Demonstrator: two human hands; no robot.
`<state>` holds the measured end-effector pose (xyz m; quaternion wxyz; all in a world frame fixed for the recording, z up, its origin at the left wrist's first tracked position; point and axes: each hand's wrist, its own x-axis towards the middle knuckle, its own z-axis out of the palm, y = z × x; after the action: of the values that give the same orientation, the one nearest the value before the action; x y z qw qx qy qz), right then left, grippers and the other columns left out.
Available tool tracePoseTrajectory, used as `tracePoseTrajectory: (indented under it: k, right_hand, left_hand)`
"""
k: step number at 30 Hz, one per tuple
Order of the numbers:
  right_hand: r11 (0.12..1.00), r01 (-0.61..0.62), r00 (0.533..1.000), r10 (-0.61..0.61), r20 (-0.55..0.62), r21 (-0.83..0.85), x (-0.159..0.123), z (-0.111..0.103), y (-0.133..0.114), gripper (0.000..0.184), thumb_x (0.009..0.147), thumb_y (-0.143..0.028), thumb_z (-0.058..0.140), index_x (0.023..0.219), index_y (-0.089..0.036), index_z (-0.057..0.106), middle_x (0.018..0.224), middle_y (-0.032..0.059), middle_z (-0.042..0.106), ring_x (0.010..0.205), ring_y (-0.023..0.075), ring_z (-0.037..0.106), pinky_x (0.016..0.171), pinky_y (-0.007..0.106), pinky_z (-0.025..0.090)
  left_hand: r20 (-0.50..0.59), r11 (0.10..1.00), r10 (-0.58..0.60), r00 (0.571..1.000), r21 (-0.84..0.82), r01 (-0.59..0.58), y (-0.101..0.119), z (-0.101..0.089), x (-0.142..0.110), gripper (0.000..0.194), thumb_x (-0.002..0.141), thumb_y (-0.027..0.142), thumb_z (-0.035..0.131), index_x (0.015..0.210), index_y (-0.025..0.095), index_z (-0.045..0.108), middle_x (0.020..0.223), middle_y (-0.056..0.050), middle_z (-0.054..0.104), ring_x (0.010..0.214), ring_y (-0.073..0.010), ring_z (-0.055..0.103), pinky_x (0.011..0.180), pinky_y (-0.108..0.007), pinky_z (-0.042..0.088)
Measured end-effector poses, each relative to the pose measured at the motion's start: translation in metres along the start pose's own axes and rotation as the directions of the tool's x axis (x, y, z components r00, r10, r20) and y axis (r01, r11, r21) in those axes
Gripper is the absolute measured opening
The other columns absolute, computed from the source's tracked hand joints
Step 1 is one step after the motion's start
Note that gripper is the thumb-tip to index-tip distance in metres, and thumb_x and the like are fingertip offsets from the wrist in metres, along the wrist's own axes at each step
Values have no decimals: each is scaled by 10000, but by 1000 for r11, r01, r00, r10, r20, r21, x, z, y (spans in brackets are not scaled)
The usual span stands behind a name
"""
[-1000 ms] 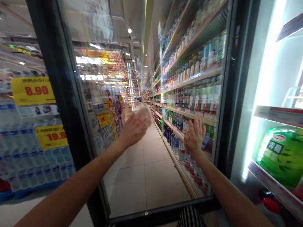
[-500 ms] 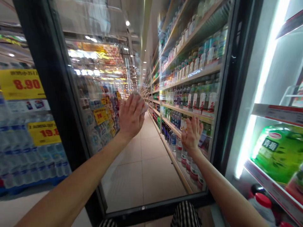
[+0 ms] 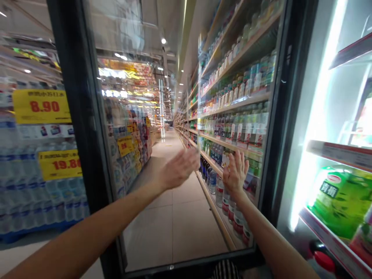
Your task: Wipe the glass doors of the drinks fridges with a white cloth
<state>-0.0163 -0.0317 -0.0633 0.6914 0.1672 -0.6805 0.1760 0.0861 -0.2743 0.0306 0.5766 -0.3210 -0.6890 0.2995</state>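
A glass door (image 3: 151,240) in a black frame stands before me. My left hand (image 3: 180,167) is against or close to the pane, near its middle, and smeared by motion. Its fingers are pressed together over what looks like a pale, crumpled cloth, mostly hidden behind them. Lower right on the glass lies my right hand (image 3: 235,174), palm toward the pane and fingers stretched out, with nothing held. The pane carries faint reflections and streaks in its upper part.
Right of the door, a lit cooler shelf (image 3: 334,149) holds a green bottle pack (image 3: 337,201) and red-capped bottles. Beyond the glass run an aisle floor (image 3: 171,224) and shelves of bottles. Stacked water packs with yellow price signs (image 3: 40,106) stand at left.
My left hand has swept right and down across the glass, tilting its fingers to the right. My right hand stays nearly in place. The view has shifted slightly.
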Motion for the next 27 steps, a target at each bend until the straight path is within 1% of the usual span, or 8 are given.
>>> tracePoseTrajectory:
  k: [3,5,9,13,16,20,24,27]
  right_hand:
    - [1000,2,1000,-2,8,4,-1,1,1,569,841,-263,400,1395,-201,289,1453,128,314,1364,266,235,1071,520,217]
    - [1000,-1,1000,1,3,4,-1,1,1,567,839,-263,400,1392,-199,295,1453,129,314,1363,267,235,1070,522,216]
    - [1000,-2,1000,2,-3,3,0,0,-1,566,838,-268,392,1390,-186,300,1446,139,323,1364,272,231,1069,528,213]
    - [1000,5,1000,-5,-1,7,0,0,-1,560,844,-277,388,1390,-186,302,1441,142,330,1363,273,235,1067,525,216]
    - [1000,0,1000,0,-3,7,0,0,0,552,848,-290,386,1386,-189,310,1438,142,336,1359,272,245,1068,522,214]
    - [1000,-5,1000,6,-5,14,0,0,-1,552,849,-295,385,1385,-183,314,1440,145,333,1362,275,237,1070,520,208]
    - [1000,-2,1000,2,-17,9,0,0,-1,555,849,-287,396,1388,-191,306,1441,142,334,1359,272,247,1071,517,209]
    - [1000,16,1000,-16,-22,11,0,0,0,550,851,-291,394,1385,-185,311,1435,146,342,1357,274,252,1066,516,223]
  left_hand:
    - [69,995,92,993,-39,-89,-3,-4,-30,404,869,219,413,1273,217,415,1387,-30,416,1361,-178,213,1107,-359,228]
    - [1,978,-206,979,14,206,-21,-10,-47,431,853,234,447,1281,203,408,1375,-67,426,1354,-219,234,1096,-426,237]
    - [-184,783,-611,770,-1,622,-32,-17,-67,509,830,211,475,1317,114,365,1407,-166,345,1361,-292,191,1076,-504,241]
    - [50,985,-132,990,-105,136,1,-16,-90,484,845,203,454,1320,235,364,1399,-58,394,1367,-195,200,1105,-392,240]
    - [93,980,-176,980,-75,183,-8,-21,-108,478,846,217,467,1313,253,369,1375,-50,425,1351,-207,245,1102,-413,248]
    - [-144,802,-588,796,28,597,-29,-27,-126,537,812,191,506,1323,125,356,1426,-170,310,1352,-323,201,1066,-530,266]
    - [54,979,-179,982,-93,183,7,-21,-132,474,808,195,517,1274,199,432,1365,-93,438,1355,-232,233,1102,-426,237]
    - [124,986,-19,992,-160,39,16,-18,-128,452,825,221,494,1271,268,437,1333,-22,485,1343,-151,264,1127,-356,188]
